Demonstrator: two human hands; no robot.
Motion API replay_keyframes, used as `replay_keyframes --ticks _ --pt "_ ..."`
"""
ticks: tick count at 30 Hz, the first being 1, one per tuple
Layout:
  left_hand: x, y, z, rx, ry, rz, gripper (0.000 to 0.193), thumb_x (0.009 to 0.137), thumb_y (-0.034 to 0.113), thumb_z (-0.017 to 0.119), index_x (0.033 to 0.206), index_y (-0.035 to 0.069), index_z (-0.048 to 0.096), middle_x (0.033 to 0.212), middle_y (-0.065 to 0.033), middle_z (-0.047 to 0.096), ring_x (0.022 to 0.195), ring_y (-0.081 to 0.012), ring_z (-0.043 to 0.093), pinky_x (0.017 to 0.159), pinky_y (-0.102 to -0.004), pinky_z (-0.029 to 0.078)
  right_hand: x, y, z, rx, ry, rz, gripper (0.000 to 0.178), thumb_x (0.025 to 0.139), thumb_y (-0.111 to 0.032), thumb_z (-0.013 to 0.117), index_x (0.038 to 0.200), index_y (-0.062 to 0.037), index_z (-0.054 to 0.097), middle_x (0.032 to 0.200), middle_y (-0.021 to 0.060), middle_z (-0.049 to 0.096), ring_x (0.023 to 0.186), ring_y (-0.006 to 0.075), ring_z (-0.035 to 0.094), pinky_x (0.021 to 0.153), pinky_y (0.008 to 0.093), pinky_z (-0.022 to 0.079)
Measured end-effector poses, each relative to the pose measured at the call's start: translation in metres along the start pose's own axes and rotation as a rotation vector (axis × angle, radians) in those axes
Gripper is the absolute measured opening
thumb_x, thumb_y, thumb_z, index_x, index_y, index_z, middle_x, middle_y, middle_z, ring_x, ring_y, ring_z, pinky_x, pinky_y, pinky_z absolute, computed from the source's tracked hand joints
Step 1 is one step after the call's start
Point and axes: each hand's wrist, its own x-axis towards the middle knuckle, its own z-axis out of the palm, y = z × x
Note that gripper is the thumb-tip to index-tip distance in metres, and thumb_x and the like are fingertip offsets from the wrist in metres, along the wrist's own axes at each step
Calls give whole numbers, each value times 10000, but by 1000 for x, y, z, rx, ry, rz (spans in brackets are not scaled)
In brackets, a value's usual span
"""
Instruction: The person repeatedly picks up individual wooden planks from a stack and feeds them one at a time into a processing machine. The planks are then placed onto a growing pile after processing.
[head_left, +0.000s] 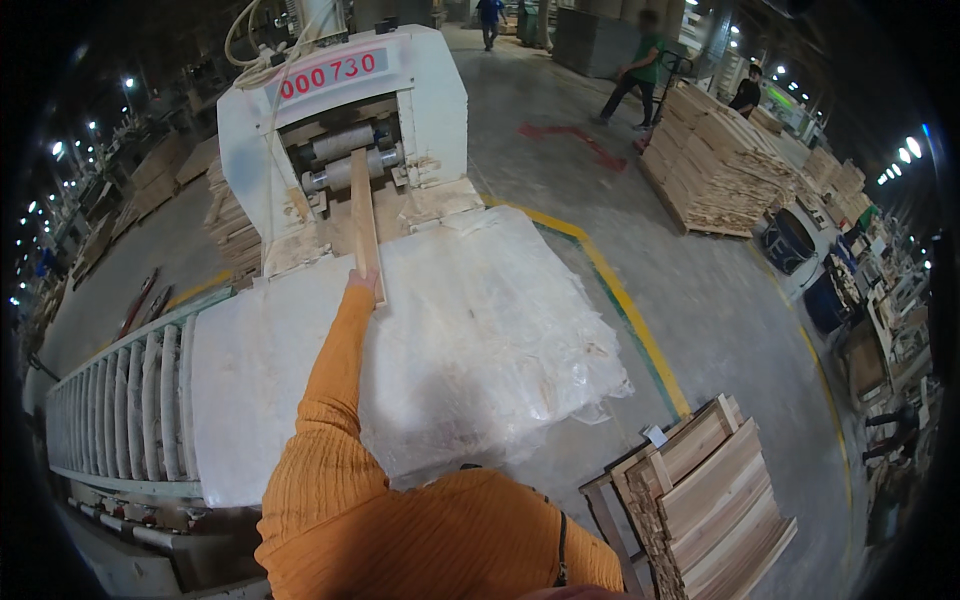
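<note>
My left hand, at the end of an orange sleeve, is closed round the near end of a long narrow wooden board. The board points away from me, and its far end meets the ribbed metal rollers in the opening of a white machine. Beneath my hand lies a table covered in whitish plastic sheeting. My right hand does not show.
A roller conveyor adjoins the table on the left. Stacked boards stand at my near right, and a larger wood stack is farther off. A person in green walks beside it. Dark bins line the right side.
</note>
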Motion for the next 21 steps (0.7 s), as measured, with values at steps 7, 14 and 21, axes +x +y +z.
replay_keyframes --ticks 7,14,21 --pt "-39 -22 7 -41 20 26 648 755 489 602 1091 -41 437 874 -212 563 691 -290 596 460 -402 482 19 16 11 -59 11 -84 297 788 -232 554 1008 -48 630 998 177 623 936 311 589 804 384 452" --pt "-113 -65 15 -65 -77 -136 663 758 500 598 1109 -38 435 890 -200 568 720 -292 599 445 -403 498 27 24 1 17 -2 -215 327 772 -272 554 989 -40 632 965 171 632 912 305 600 806 376 459" --pt "-278 -89 44 -740 -286 -403 524 733 550 593 948 83 492 727 -130 517 526 -227 518 392 -329 401 4 12 -60 -50 -38 -411 313 806 -291 534 914 -8 616 810 147 636 745 243 610 666 327 463"
